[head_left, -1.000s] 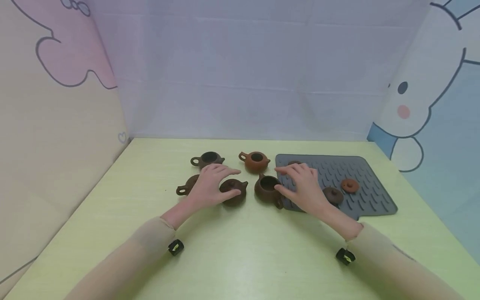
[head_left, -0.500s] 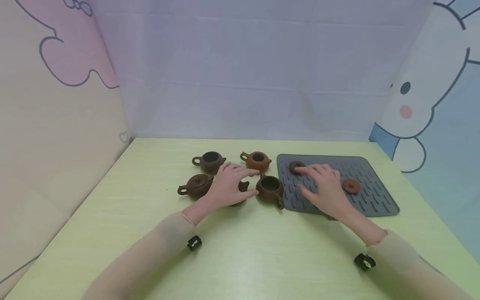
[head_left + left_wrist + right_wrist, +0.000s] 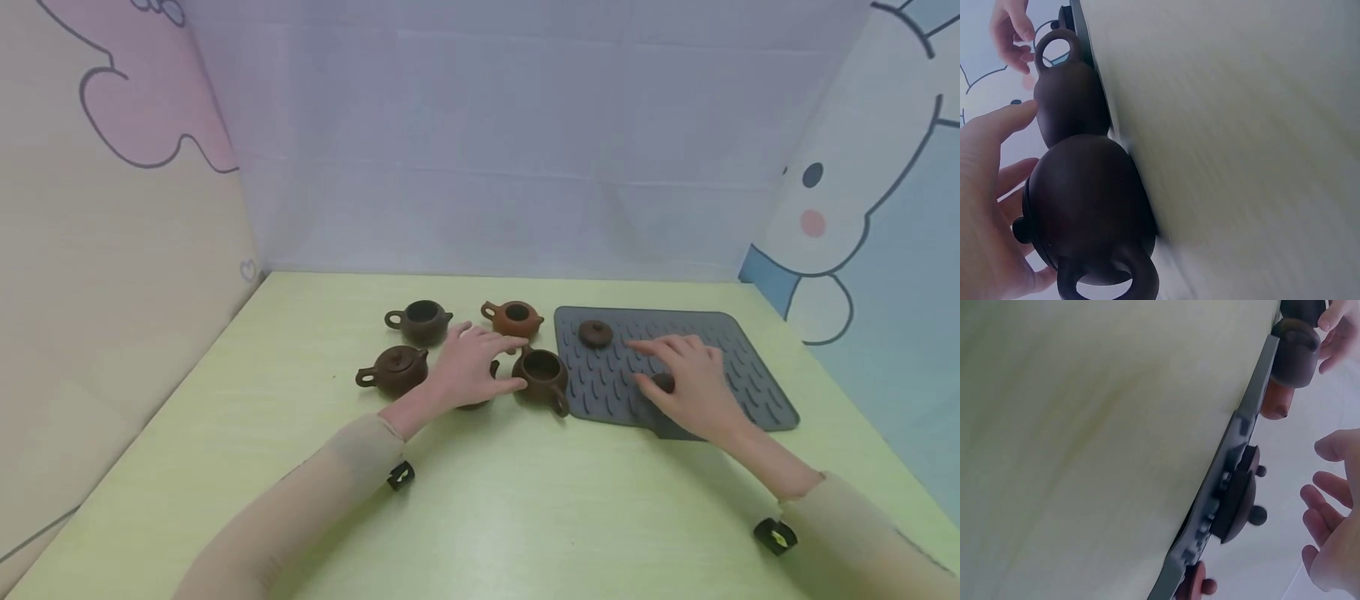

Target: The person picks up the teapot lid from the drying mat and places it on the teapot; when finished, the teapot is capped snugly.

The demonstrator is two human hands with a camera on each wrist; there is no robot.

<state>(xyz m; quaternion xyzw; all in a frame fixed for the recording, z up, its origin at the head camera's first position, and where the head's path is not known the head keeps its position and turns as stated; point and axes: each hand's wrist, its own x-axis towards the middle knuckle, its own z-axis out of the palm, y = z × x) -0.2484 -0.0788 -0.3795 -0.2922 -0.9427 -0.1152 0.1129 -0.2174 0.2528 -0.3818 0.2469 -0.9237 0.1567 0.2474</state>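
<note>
My left hand (image 3: 476,367) hovers over a dark brown lidded teapot (image 3: 1088,206), fingers spread and holding nothing. Its fingertips reach the side of an open brown teapot (image 3: 542,375) that has no lid on. The hand mostly hides the lidded pot in the head view. Above the grey ridged mat, my right hand (image 3: 693,387) is held with thumb and fingers apart. Beneath it lies a dark round lid (image 3: 1235,506) with a knob, clear of the fingers in the right wrist view. A reddish lid (image 3: 1194,584) is hidden behind this hand in the head view.
Another lidded brown teapot (image 3: 397,371) stands at the left. Behind are a dark lidless teapot (image 3: 423,321) and a reddish-brown lidless one (image 3: 513,321). A brown lid (image 3: 596,333) lies on the mat's (image 3: 720,333) far left part.
Both hands have moved right. The right one has passed from the open brown teapot to over the mat's lids; the left has shifted across the lidded pot toward the open one.
</note>
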